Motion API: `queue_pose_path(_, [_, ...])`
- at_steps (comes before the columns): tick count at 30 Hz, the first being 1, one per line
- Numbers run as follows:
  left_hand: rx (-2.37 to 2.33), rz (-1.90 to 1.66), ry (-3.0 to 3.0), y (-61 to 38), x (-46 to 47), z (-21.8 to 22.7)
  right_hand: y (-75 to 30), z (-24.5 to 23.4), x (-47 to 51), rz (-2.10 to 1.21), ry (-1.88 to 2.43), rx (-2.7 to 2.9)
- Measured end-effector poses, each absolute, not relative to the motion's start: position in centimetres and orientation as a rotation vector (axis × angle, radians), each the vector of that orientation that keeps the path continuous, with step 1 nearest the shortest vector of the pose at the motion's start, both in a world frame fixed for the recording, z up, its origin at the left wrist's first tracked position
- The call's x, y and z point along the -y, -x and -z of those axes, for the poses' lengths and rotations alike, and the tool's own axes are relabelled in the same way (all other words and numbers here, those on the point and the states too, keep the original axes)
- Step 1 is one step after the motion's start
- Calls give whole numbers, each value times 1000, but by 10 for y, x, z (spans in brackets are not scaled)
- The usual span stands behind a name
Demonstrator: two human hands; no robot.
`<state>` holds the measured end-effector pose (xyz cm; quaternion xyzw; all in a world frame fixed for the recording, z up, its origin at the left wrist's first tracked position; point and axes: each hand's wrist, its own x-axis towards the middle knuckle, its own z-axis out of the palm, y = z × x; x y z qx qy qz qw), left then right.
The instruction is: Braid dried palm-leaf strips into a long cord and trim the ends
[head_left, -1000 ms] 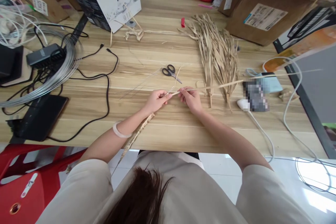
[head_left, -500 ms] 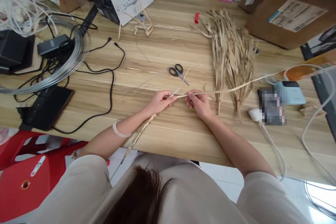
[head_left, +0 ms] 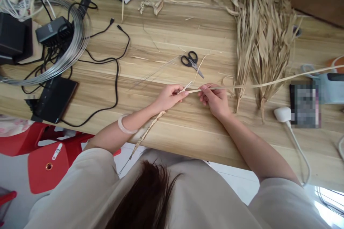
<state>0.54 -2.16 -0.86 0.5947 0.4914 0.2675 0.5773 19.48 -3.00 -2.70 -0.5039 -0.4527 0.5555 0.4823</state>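
My left hand [head_left: 173, 96] is closed, its thumb and forefinger pinching the near end of a long pale straw strip [head_left: 274, 83] and some thin wire ends. From under this hand a straw-wrapped wire [head_left: 148, 128] slants down past the table edge, bare wire showing at its low end. My right hand [head_left: 215, 100] pinches the same strip a short way to the right, and the strip runs on past the right border of the view. Just beyond the hands lie black-handled scissors [head_left: 192, 62] and a thin curled straw [head_left: 201, 66].
Bundles of dried leaves [head_left: 258, 43] lie at the right. A coiled metal wire [head_left: 80, 39], black cables [head_left: 117, 86] and a black box-like device [head_left: 57, 98] crowd the left. A white plug [head_left: 282, 114] sits at the right, and a red stool [head_left: 48, 168] stands below left.
The view has shifted, so the tabletop things appear higher and those at the right lie farther right. Both hands keep nearly the same pinch on the strip.
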Motion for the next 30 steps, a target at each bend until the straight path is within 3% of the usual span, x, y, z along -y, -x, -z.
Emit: queue_pose_path(30, [-1171, -629, -1394, -6, 22, 7, -196, 29, 30, -1346, 1223, 1132])
